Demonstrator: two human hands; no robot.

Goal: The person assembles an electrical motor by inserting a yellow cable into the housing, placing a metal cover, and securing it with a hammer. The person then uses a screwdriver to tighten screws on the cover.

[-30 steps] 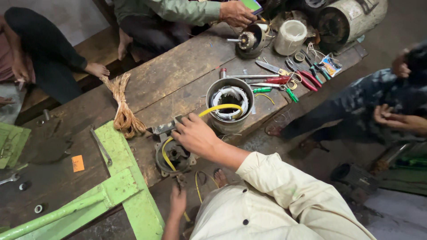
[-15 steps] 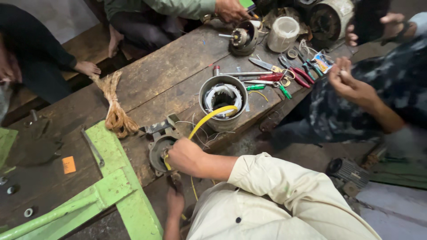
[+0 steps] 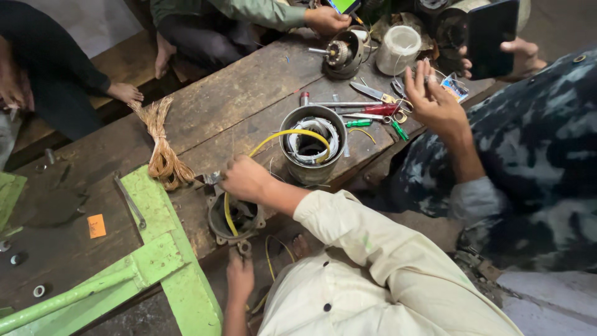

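A round grey motor end housing (image 3: pixel 219 225) lies at the near edge of the wooden bench (image 3: pixel 249 93). My right hand (image 3: pixel 245 179) is closed just above it, gripping a yellow wire (image 3: pixel 292 133) that arcs over from a metal stator can (image 3: pixel 297 171) with white windings. A small metal piece (image 3: pixel 211 178) shows at my fingertips. My left hand (image 3: pixel 239 277) reaches up from below the bench edge and pinches the housing's lower lug.
Red and green-handled tools (image 3: pixel 379 111) lie behind the stator. A copper wire bundle (image 3: pixel 163 155) and a green metal frame (image 3: pixel 155 249) sit to the left. A person in camouflage at right raises a hand (image 3: pixel 435 99) and a phone (image 3: pixel 491 37). Another person's hand (image 3: pixel 326 18) holds a rotor part.
My right hand has come down and left from beside the stator to over the end housing. The person at right has lifted a hand and a phone over the tools.
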